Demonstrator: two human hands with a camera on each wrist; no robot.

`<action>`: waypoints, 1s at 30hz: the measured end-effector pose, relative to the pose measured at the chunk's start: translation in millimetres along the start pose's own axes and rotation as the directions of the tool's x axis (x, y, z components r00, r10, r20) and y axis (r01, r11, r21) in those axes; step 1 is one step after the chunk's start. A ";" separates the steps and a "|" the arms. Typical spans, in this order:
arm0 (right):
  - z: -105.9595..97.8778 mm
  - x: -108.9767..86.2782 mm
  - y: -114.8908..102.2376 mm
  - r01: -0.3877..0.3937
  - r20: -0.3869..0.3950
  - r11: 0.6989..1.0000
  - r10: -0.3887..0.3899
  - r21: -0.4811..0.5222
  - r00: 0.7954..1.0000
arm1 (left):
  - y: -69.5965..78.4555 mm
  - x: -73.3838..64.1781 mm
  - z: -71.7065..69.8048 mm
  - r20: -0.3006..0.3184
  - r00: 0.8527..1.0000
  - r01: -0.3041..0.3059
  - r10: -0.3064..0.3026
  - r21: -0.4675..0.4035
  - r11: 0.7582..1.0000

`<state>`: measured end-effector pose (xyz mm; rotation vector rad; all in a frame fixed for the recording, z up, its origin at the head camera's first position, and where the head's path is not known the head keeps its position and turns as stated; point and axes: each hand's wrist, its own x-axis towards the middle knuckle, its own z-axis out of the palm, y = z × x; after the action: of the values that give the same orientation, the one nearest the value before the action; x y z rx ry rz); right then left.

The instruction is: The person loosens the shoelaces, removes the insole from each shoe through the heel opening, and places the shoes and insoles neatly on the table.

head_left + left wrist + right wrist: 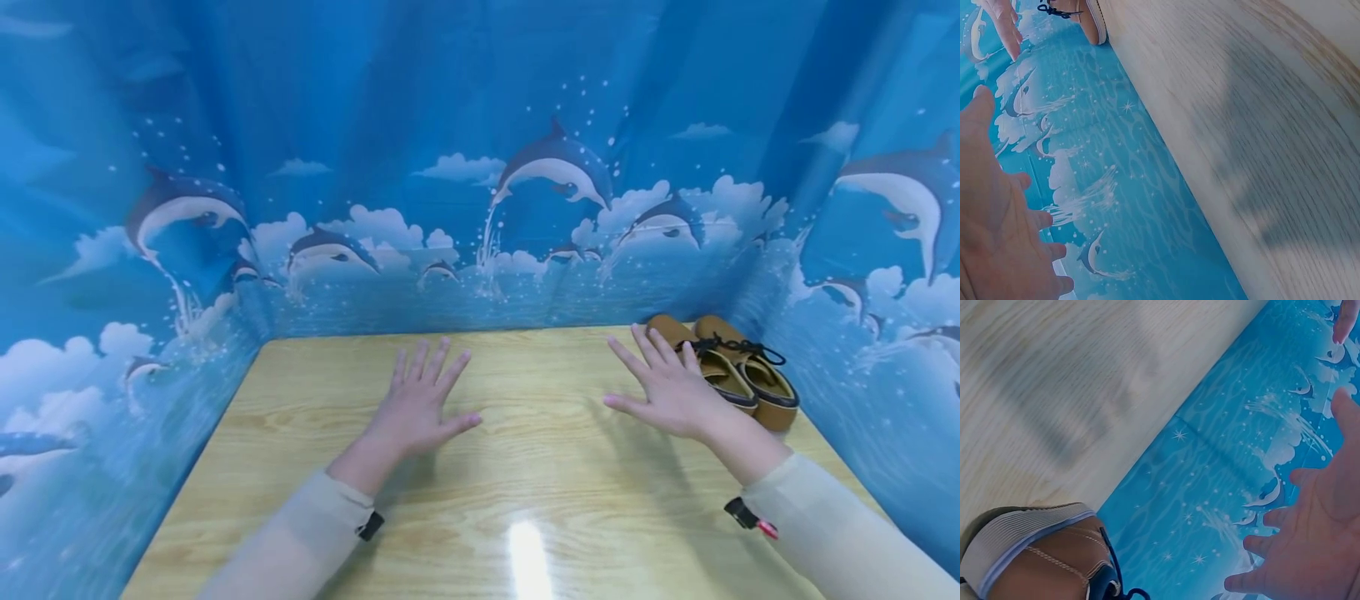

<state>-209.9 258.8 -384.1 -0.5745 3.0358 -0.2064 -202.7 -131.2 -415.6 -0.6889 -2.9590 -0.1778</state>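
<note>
My left hand (416,408) hovers over the middle left of the wooden table, fingers spread and nothing in it. On the other side my right hand (667,387) is likewise spread and holds nothing; in the head view its fingers overlap part of a pair of brown lace-up shoes (776,398). The shoes stand side by side at the far right corner, toes toward the back, with dark laces. In the right wrist view one shoe (1047,565) shows at the lower left, apart from the right hand (1316,531). The left wrist view shows the left hand's palm (997,219).
The pale wood-grain table (517,450) casts back a bright light patch near its front. A blue curtain (420,108) printed with dolphins and clouds encloses the back and both sides. Small black straps (369,526) sit at the sleeve cuffs.
</note>
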 end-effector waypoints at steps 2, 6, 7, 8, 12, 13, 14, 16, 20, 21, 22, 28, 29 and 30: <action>0.2 -1.9 1.2 -0.005 0.001 1.000 0.005 0.004 1.000 | 2.2 1.1 1.8 0.003 1.000 -0.005 0.005 -0.007 1.000; 1.5 -5.4 3.4 -0.009 0.001 1.000 0.009 0.016 1.000 | 6.6 3.0 4.6 0.017 1.000 -0.007 0.008 -0.026 1.000; 2.1 -6.0 4.2 -0.009 0.003 1.000 0.009 0.025 1.000 | 7.7 3.3 5.4 0.026 1.000 -0.007 0.008 -0.033 0.999; 2.7 -6.8 5.1 -0.012 0.005 0.999 0.012 0.037 1.000 | 8.8 3.8 6.1 0.036 0.999 -0.008 0.009 -0.042 0.999; 5.1 -10.2 9.8 -0.024 0.010 0.997 0.024 0.070 1.000 | 13.2 5.8 9.5 0.058 0.998 -0.019 0.023 -0.057 0.998; 5.8 -11.1 11.3 -0.028 0.012 0.997 0.028 0.074 1.000 | 14.3 6.5 10.2 0.061 0.998 -0.023 0.027 -0.056 0.998; 6.5 -12.2 12.9 -0.033 0.012 0.997 0.032 0.075 0.999 | 15.5 7.5 10.9 0.060 0.998 -0.029 0.033 -0.061 0.998; 8.1 -14.2 16.2 -0.043 0.010 0.996 0.042 0.072 0.999 | 18.1 9.0 11.9 0.061 0.997 -0.039 0.043 -0.065 0.997; 12.2 -17.7 23.1 -0.062 -0.007 0.995 0.063 0.072 0.998 | 23.0 12.4 14.1 0.073 0.996 -0.052 0.058 -0.080 0.995; 13.3 -18.4 24.8 -0.065 -0.013 0.995 0.066 0.069 0.998 | 24.0 13.1 14.9 0.076 0.995 -0.054 0.060 -0.082 0.995; 14.9 -18.8 26.7 -0.065 -0.018 0.995 0.067 0.070 0.998 | 25.0 13.9 15.9 0.081 0.995 -0.054 0.061 -0.087 0.995; 21.2 -18.7 35.9 -0.072 -0.015 0.996 0.073 0.058 0.997 | 31.2 19.9 22.0 0.104 0.992 -0.066 0.076 -0.097 0.993; 21.5 -18.7 36.8 -0.078 -0.010 0.996 0.078 0.053 0.997 | 32.4 20.9 23.0 0.108 0.991 -0.069 0.080 -0.096 0.993; 22.0 -18.4 38.3 -0.083 -0.004 0.995 0.083 0.052 0.997 | 33.7 21.8 23.9 0.108 0.990 -0.074 0.085 -0.099 0.992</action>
<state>-205.1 298.2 -410.9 -0.4437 3.0426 -0.2823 -208.8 -88.5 -433.5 -0.8548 -3.0393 -0.2837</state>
